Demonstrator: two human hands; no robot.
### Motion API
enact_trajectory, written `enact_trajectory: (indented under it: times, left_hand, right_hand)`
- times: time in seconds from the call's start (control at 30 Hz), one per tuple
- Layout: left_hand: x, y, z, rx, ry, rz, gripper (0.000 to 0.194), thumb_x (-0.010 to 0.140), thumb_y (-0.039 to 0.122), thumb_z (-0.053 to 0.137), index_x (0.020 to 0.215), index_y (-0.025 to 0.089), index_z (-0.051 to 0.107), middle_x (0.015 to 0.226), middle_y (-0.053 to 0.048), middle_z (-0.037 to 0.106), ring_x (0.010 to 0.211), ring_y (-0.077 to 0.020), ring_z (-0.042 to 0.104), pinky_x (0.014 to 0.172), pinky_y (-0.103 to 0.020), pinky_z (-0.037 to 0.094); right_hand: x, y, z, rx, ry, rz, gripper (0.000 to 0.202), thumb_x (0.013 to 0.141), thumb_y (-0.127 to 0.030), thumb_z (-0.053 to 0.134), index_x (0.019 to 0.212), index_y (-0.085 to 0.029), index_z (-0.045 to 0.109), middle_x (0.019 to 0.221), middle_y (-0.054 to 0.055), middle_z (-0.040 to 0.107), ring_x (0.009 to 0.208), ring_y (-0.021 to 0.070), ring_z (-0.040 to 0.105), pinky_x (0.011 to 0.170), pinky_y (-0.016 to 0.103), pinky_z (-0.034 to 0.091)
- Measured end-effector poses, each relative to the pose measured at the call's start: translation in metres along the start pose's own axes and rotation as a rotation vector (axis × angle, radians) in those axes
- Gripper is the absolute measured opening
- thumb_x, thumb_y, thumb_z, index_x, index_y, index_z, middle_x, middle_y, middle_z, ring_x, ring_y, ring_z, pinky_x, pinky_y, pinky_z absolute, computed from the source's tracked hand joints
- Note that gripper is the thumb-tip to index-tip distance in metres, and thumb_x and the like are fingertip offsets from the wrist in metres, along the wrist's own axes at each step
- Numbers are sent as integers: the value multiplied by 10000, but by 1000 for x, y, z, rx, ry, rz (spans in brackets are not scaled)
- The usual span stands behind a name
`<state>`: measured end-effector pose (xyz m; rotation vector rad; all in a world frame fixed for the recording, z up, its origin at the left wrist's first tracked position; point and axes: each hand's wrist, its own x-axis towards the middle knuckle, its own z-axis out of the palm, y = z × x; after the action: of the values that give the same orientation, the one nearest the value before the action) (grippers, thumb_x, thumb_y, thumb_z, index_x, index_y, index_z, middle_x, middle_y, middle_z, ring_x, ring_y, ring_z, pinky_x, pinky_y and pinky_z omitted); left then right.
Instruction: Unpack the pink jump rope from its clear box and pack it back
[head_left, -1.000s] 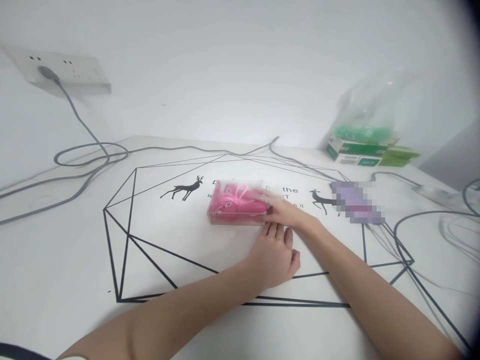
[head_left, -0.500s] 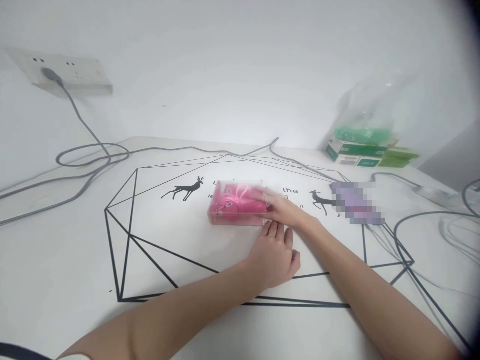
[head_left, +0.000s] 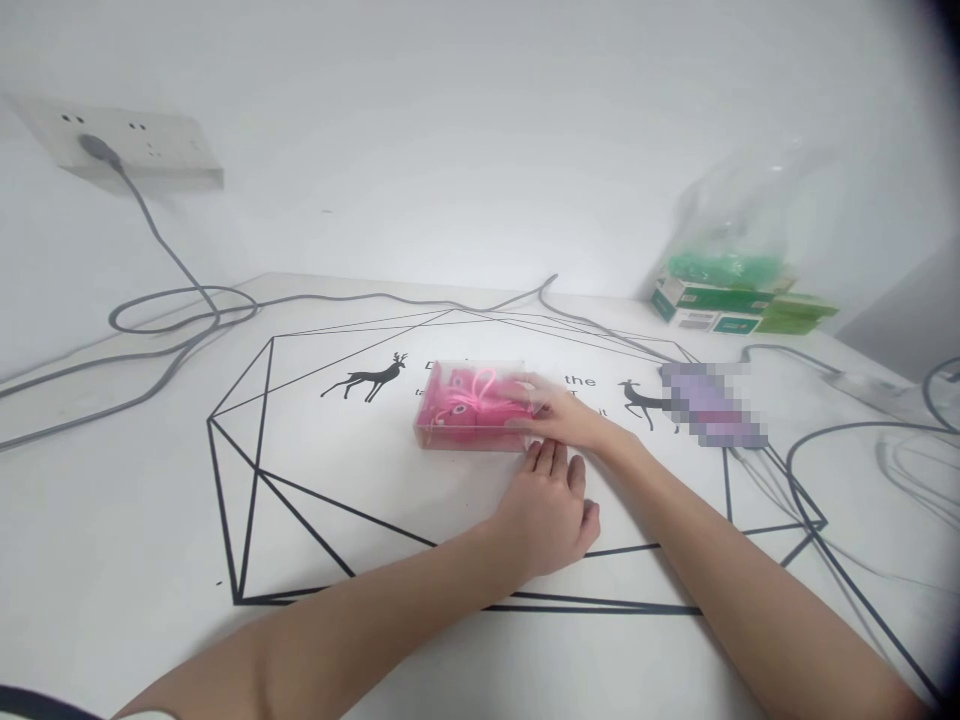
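Note:
A clear plastic box (head_left: 421, 437) lies on the printed table, with bright pink things (head_left: 459, 413) and a light pink cord (head_left: 484, 383) inside; their exact kind is unclear. At the box's right end is my right hand (head_left: 564, 415), thumb towards the front and fingers behind, closed around the end of the pink contents. Its fingertips look blurred through the plastic. Just below the box's right front corner, my left hand (head_left: 544, 515) rests palm down on the table. Its fingers are stretched out and hold nothing, with their tips close to the right hand.
Grey cables (head_left: 315, 298) run along the back from a wall socket (head_left: 150, 140). A blurred-out purple object (head_left: 709, 405) lies to the right, near more cords. Green and white boxes (head_left: 712, 300) and a clear plastic bag (head_left: 757, 210) stand at the back right.
My right hand's fingers and thumb have shifted slightly left, deeper over the box's right end. My left hand and the box have hardly moved.

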<state>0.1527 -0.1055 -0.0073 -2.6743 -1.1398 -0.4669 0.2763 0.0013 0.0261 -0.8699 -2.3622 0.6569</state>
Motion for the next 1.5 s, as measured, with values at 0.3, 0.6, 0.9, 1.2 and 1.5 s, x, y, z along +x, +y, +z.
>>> enact_trajectory:
  times: [0.3, 0.6, 0.9, 1.2, 1.5]
  left_hand:
    - [0, 1, 2, 13, 6, -3, 556, 924, 390, 406, 1281, -2, 575, 1283, -278, 603, 1201, -373, 585, 1065, -479, 373]
    - [1, 0, 1, -3, -3, -11, 547, 920, 391, 420, 1283, 11, 575, 1282, -264, 609, 1214, -374, 573, 1074, -489, 365]
    - [1, 0, 2, 7, 7, -11, 552, 927, 387, 406, 1288, 2, 567, 1298, -276, 594, 1226, -367, 569, 1066, -477, 380]
    - [0, 0, -1, 6, -7, -6, 559, 945, 387, 390, 1307, -8, 549, 1333, -296, 558, 1269, -374, 536, 1084, -486, 363]
    - [1, 1, 1, 12, -19, -9, 569, 937, 391, 394, 1316, -4, 548, 1349, -299, 543, 1253, -380, 550, 1078, -485, 377]
  right_hand:
    - [0, -1, 1, 45, -26, 64, 575, 855, -397, 670, 1405, -391, 502, 1525, 14, 398, 1366, 286, 412, 1079, 463, 417]
    - [1, 1, 3, 30, -6, 16, 456, 842, -323, 681, 1293, -370, 629, 1526, 1, 411, 1352, 282, 450, 1080, 446, 428]
    - [0, 10, 3, 73, 31, 41, 389, 781, -343, 742, 1168, -315, 723, 1502, 17, 462, 1215, 275, 582, 984, 393, 496]
    - [0, 4, -6, 99, 23, 57, 354, 773, -264, 723, 1126, -276, 743, 1454, 36, 511, 1079, 229, 640, 925, 350, 509]
    - [-3, 11, -10, 68, 35, 56, 394, 723, -188, 730, 1102, -291, 756, 1428, 34, 549, 1140, 245, 634, 928, 326, 497]
